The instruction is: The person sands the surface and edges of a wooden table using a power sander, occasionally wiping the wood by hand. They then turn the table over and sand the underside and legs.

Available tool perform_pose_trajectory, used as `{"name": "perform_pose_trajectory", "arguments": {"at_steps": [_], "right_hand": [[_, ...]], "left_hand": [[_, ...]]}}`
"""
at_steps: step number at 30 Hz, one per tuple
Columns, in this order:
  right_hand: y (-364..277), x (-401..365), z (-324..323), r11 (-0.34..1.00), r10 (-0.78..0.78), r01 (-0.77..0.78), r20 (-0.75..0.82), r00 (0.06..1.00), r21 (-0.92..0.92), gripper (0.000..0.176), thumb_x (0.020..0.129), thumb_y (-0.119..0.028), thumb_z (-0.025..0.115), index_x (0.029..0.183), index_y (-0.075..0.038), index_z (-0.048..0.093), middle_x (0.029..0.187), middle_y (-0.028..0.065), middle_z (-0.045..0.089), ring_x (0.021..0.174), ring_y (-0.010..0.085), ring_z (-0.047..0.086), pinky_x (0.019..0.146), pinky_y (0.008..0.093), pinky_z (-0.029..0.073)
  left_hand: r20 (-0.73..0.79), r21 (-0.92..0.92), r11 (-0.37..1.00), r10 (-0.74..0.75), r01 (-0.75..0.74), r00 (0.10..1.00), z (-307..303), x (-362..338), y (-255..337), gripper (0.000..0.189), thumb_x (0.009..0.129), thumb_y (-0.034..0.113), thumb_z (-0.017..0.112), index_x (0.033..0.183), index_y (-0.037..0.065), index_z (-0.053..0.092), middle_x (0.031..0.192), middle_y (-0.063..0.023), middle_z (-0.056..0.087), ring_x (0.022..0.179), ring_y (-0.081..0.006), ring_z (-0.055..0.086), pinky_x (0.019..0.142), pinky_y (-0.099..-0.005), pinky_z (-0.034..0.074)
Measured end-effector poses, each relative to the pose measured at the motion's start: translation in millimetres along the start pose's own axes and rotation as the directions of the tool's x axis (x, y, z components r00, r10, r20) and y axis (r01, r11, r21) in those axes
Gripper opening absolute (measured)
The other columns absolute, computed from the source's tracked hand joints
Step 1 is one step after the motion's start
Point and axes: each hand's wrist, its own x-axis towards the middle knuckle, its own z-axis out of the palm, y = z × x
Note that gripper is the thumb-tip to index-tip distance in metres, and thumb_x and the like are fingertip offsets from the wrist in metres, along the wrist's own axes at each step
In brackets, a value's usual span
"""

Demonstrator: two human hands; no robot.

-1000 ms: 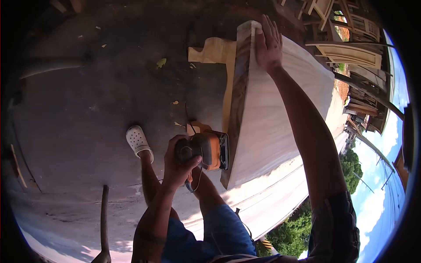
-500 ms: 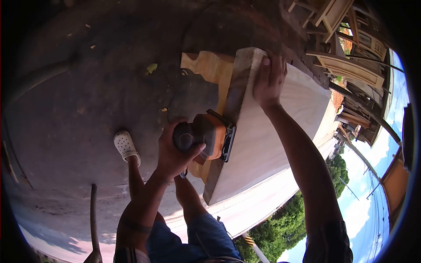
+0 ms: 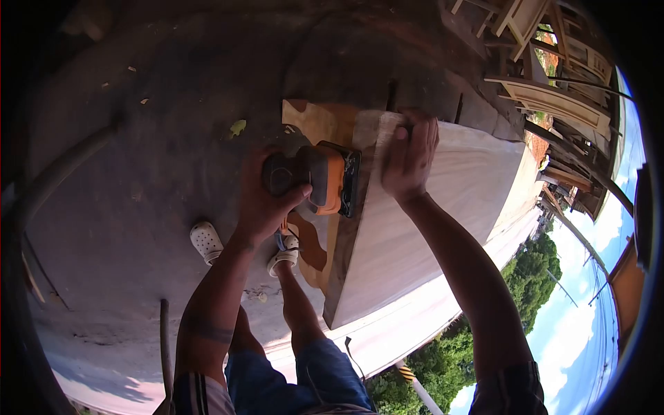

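My left hand (image 3: 259, 204) is wrapped round the dark body of an orange and black power sander (image 3: 326, 178). The sander's flat pad faces the long narrow edge (image 3: 354, 232) of a pale wooden panel (image 3: 436, 194) and appears to touch it. On the panel's broad face, close to the upper corner, lies my right hand (image 3: 409, 155), its fingers extended and its thumb near the edge. Behind the sander, a lighter wooden piece with a curved outline (image 3: 315, 124) joins the panel's underside. Part of that piece is hidden by the sander and my left hand.
White clogs (image 3: 206, 242) are on the feet below the sander. A dry leaf (image 3: 238, 128) lies on the dark ground. Wooden frames (image 3: 553, 97) are stacked at upper right. A curved pole (image 3: 66, 166) stands at left, and a thin post (image 3: 165, 339) rises at lower left.
My left hand and the sander have moved up the picture along the panel's edge. My right hand and the panel's upper corner sit lower and further left. A second clog has come into view.
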Motion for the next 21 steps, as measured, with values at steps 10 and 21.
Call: {"name": "perform_pose_trajectory", "arguments": {"at_steps": [10, 21], "right_hand": [[-1, 0, -2, 1.000, 0.002, -0.002, 0.000, 1.000, 0.011, 0.032, 0.095, -0.017, 0.045, 0.122, -0.002, 0.055, 0.119, 0.0184, 0.058, 0.116, 0.0380, 0.054, 0.113, 0.0572, 0.026], [1, 2, -3, 1.000, 0.023, -0.023, 0.035, 0.999, -0.002, 0.035, 0.095, -0.018, 0.044, 0.123, 0.000, 0.054, 0.120, 0.0193, 0.058, 0.116, 0.0381, 0.053, 0.113, 0.0574, 0.025]], "left_hand": [[0.045, -0.170, 0.971, -0.161, 0.166, 0.986, 4, -31, 28, 0.065, 0.073, 0.008, 0.085, 0.129, 0.007, 0.052, 0.104, -0.0077, 0.067, 0.094, -0.0153, 0.066, 0.085, -0.0314, 0.054], [0.141, 0.001, 0.982, -0.186, 0.188, 0.972, -8, -22, 22, 0.072, 0.072, 0.005, 0.086, 0.132, 0.006, 0.047, 0.115, -0.0114, 0.061, 0.108, -0.0210, 0.064, 0.094, -0.0356, 0.052]]}}
